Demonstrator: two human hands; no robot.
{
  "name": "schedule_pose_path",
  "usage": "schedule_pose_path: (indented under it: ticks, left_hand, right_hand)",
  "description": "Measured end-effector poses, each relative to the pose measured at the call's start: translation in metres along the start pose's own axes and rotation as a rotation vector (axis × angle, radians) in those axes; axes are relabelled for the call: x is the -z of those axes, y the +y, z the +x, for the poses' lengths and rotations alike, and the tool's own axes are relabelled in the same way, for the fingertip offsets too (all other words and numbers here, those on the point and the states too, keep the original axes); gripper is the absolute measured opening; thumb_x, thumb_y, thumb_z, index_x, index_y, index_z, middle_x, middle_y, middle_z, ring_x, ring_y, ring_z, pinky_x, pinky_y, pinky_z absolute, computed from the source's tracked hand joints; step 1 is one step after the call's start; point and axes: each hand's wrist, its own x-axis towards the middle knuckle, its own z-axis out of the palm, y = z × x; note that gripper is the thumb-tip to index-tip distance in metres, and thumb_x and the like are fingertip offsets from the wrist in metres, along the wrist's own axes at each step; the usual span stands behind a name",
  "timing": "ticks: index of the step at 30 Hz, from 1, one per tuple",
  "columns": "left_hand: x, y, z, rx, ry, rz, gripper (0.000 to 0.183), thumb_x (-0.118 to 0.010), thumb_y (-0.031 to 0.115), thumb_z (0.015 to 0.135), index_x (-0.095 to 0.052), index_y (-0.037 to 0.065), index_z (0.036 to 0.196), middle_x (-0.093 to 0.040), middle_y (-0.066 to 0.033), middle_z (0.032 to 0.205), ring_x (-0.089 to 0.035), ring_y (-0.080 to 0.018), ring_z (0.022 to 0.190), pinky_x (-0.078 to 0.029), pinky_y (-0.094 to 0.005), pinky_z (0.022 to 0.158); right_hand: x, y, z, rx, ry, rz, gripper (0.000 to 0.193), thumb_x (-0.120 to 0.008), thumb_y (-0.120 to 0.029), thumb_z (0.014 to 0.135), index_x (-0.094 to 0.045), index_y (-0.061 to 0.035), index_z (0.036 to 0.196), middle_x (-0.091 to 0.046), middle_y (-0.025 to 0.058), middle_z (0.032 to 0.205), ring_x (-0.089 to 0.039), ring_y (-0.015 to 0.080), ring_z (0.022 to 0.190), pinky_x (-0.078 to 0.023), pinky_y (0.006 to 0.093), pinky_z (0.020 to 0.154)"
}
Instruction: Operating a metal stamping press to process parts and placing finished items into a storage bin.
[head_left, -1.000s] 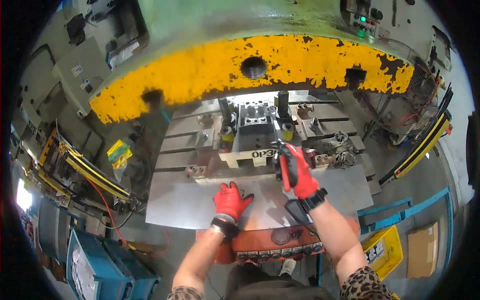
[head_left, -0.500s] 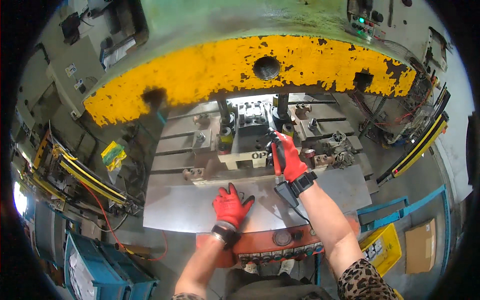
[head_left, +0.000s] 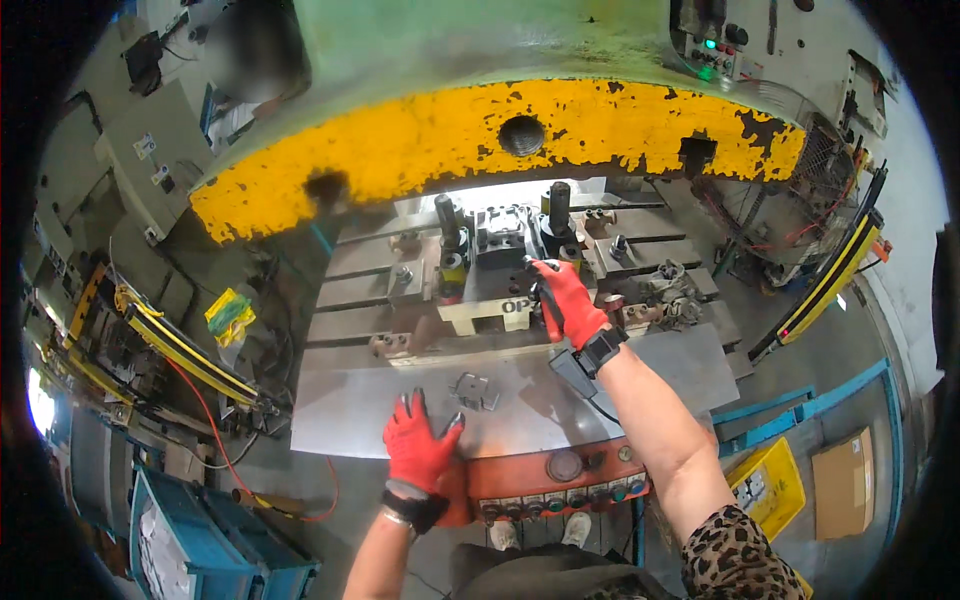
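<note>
My right hand (head_left: 570, 300), in a red glove with dark fingertips, is closed around a hand tool with a red handle (head_left: 551, 322). The tool's working end is mostly hidden by my fingers and points toward the die (head_left: 500, 240) in the press. My left hand (head_left: 415, 445), gloved alike, hovers over or rests on the near edge of the bare metal plate (head_left: 340, 400), fingers spread and nothing in them. Just beyond its fingertips lies a small, thin metal part (head_left: 474, 391) with a cut-out outline.
The chipped yellow press ram (head_left: 420, 130) hangs above the die. A crumpled grey rag (head_left: 672, 293) lies right of it. Near me is an orange control panel (head_left: 560, 480) with buttons. Yellow-black guard bars (head_left: 825, 285) flank the bed; a yellow bin (head_left: 772, 497) stands right.
My left hand has drawn back left and toward me, and the thin metal part now shows on the plate. The right hand stays by the die with the tool. The view has shifted slightly.
</note>
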Motion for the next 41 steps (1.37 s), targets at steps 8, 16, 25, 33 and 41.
schedule_pose_path:
  ticks: [8,16,25,33,41]
  left_hand:
    - [0.004,-0.011,-0.031,0.025,0.072,-0.049,0.081,-0.074,0.047,0.082,-0.045,0.001,0.142,-0.046,-0.0266,0.141,-0.048,-0.0441,0.126,-0.041,-0.0489,0.103]
    - [0.026,-0.041,-0.047,0.113,0.132,-0.178,0.078,-0.075,0.042,0.083,-0.046,-0.001,0.141,-0.048,-0.0265,0.14,-0.048,-0.0444,0.127,-0.041,-0.0489,0.105]
    - [0.015,-0.118,-0.107,0.369,0.323,-0.302,0.053,-0.07,0.022,0.089,-0.053,-0.004,0.132,-0.055,-0.0248,0.131,-0.056,-0.0397,0.12,-0.045,-0.0465,0.102]
    - [-0.048,-0.149,-0.159,0.719,-0.23,-0.791,0.035,-0.065,0.025,0.094,-0.064,-0.001,0.117,-0.07,-0.0098,0.106,-0.064,-0.0203,0.101,-0.051,-0.0363,0.083]
    - [-0.059,-0.067,-0.081,-0.043,-0.138,-0.259,0.045,-0.064,0.042,0.093,-0.065,0.007,0.121,-0.067,-0.0166,0.118,-0.063,-0.0247,0.108,-0.047,-0.0427,0.093]
  right_hand:
    - [-0.012,0.005,0.005,-0.065,0.051,0.006,0.044,-0.063,-0.049,0.091,-0.049,-0.0075,0.085,-0.041,0.009,0.047,-0.041,0.0255,0.03,-0.028,0.0424,0.033]
    - [-0.014,-0.002,-0.006,0.133,0.205,-1.28,0.047,-0.067,-0.042,0.089,-0.058,0.0012,0.106,-0.069,0.0249,0.108,-0.067,0.0383,0.104,-0.054,0.0459,0.088]
    - [0.081,0.02,-0.131,0.3,0.105,-0.556,0.045,-0.066,-0.025,0.093,-0.054,-0.0048,0.131,-0.069,0.0121,0.09,-0.066,0.0219,0.075,-0.053,0.0379,0.066]
    - [0.236,0.117,-0.327,0.007,0.939,0.006,0.028,-0.063,-0.027,0.097,-0.058,-0.0087,0.117,-0.057,-0.0009,0.077,-0.048,0.0109,0.052,-0.037,0.0284,0.046]
    - [0.303,0.203,-0.342,-0.483,0.598,0.024,0.025,-0.065,-0.034,0.092,-0.056,-0.0111,0.097,-0.054,0.002,0.066,-0.052,0.0216,0.046,-0.041,0.0381,0.042]
